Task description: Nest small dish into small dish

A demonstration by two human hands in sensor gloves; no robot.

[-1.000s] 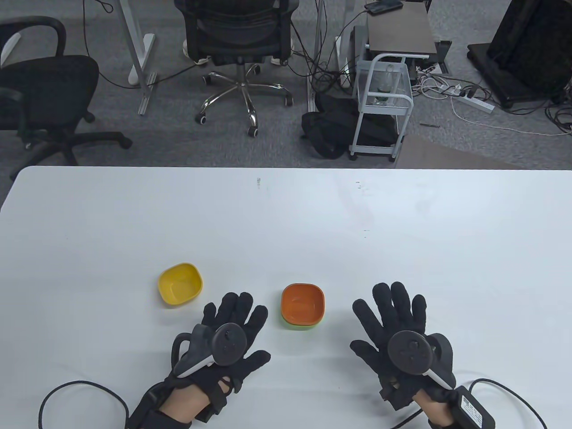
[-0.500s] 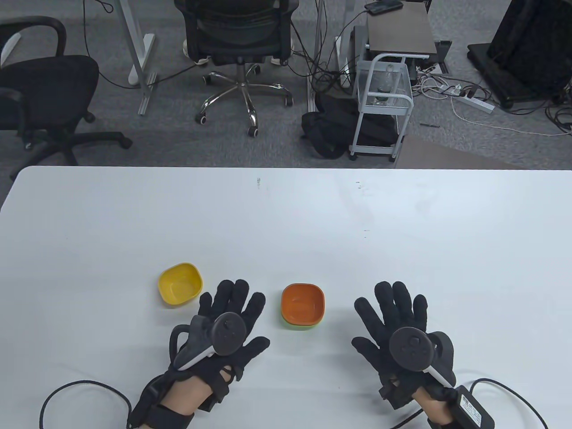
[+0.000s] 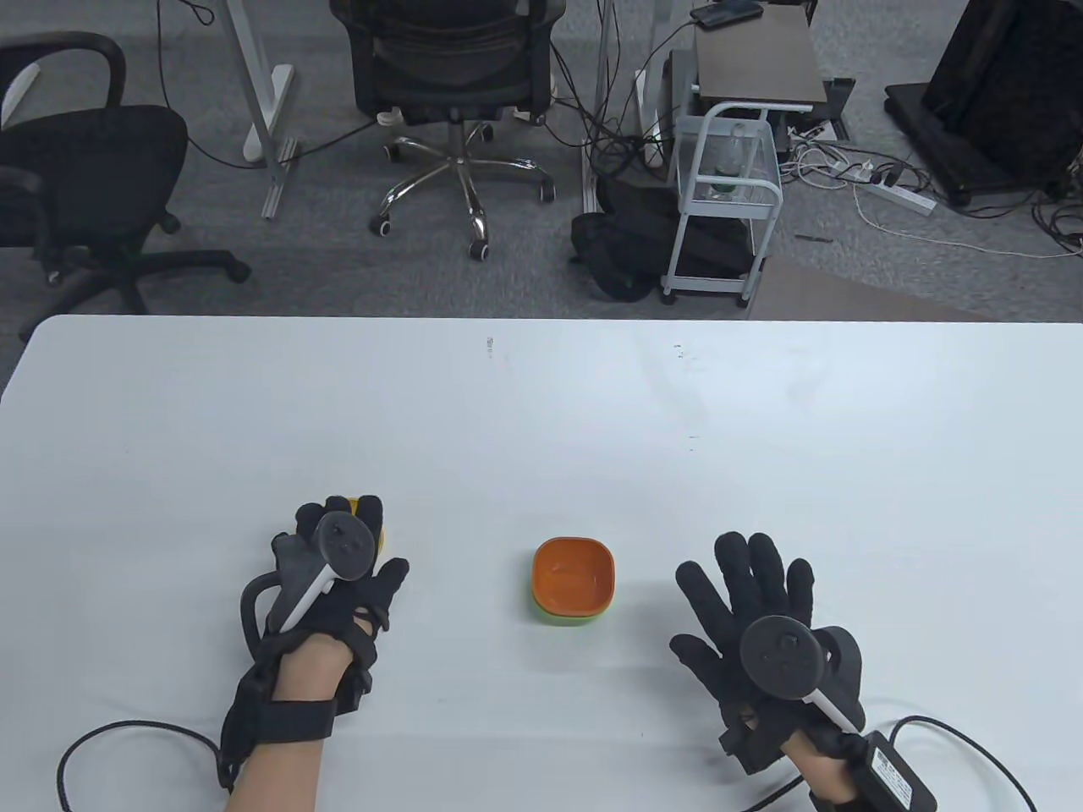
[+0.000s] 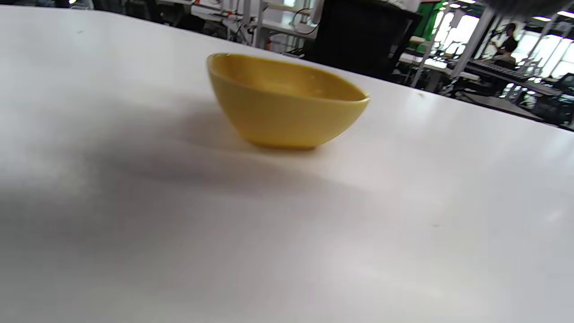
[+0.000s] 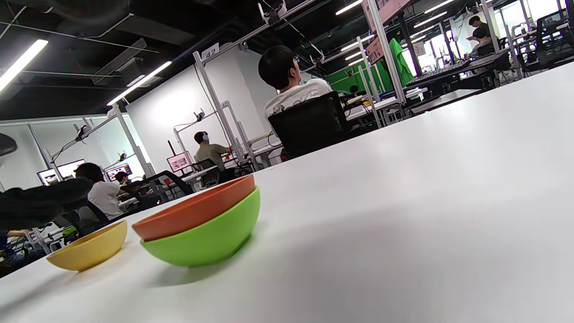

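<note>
The room is an open office with grey carpet: black swivel chairs (image 3: 457, 76) stand behind the white table (image 3: 541, 406), a white wire cart (image 3: 723, 203) sits beyond its far edge, and loose cables (image 3: 854, 169) trail across the floor at right. In the right wrist view, seated people (image 5: 291, 85) work at desks under strip lighting. The table's surface is matte white, with a few faint specks near the far edge. On it, near the front centre, the orange dish (image 3: 573, 577) sits upright, nested inside the green dish (image 3: 558, 619); both rims face up, and the green one shows only as a thin edge below the orange in the table view. The yellow dish (image 4: 282, 101) stands upright on the table to the left of that pair and well apart from it, rim up, a rounded square with no clear long axis; in the table view only slivers of it show beneath the left hand (image 3: 334, 575). That hand is over the yellow dish, but whether its fingers touch or grip the dish cannot be told; the left wrist view shows no fingers on it. The right hand (image 3: 766, 626) lies flat on the table to the right of the nested pair, fingers spread, holding nothing.
</note>
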